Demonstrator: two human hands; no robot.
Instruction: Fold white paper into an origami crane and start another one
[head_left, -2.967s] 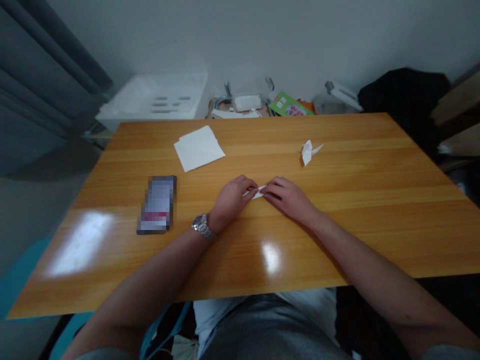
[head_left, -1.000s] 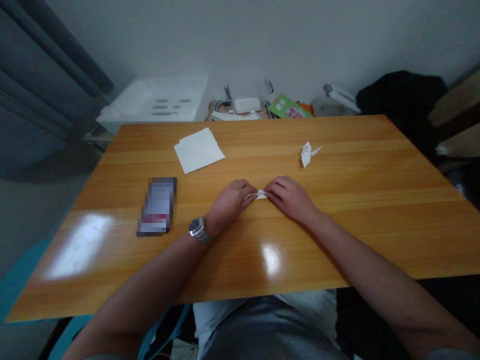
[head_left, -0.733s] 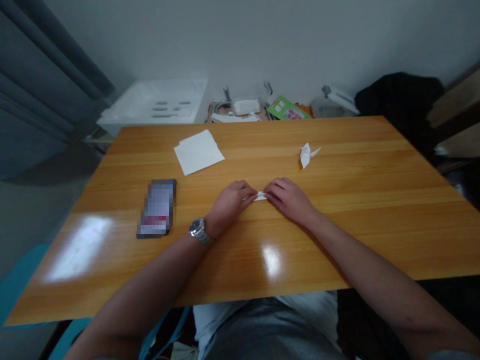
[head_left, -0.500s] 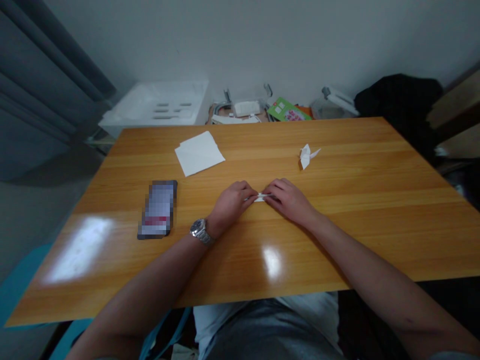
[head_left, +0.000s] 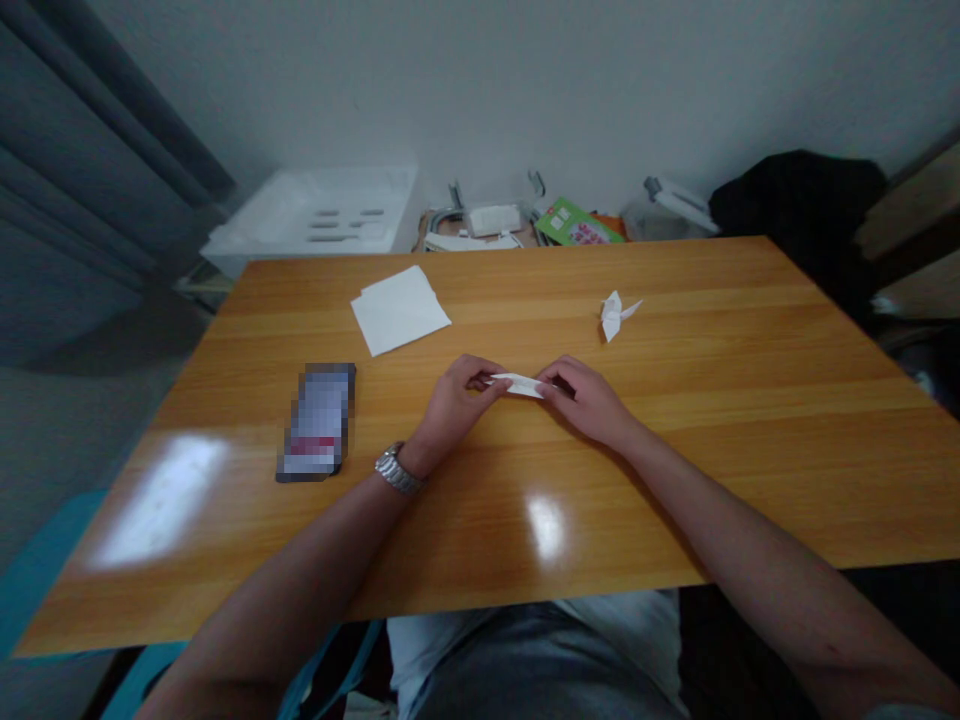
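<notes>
A narrow folded piece of white paper (head_left: 517,384) is held just above the wooden table (head_left: 720,420) at its middle. My left hand (head_left: 454,405), with a metal watch on the wrist, pinches the paper's left end. Pinching its right end is my right hand (head_left: 589,400). Both hands have their fingers curled round the paper. A finished white paper crane (head_left: 616,315) stands on the table further back and to the right, apart from both hands.
A small stack of white paper sheets (head_left: 400,310) lies at the back left of the table. A phone (head_left: 319,420) lies left of my left hand. Beyond the far edge are a white plastic bin (head_left: 322,205), boxes and a dark bag (head_left: 795,200).
The hands have drawn slightly apart and lifted the folded paper off the table, so more of the strip shows between them. The camera has tilted a little.
</notes>
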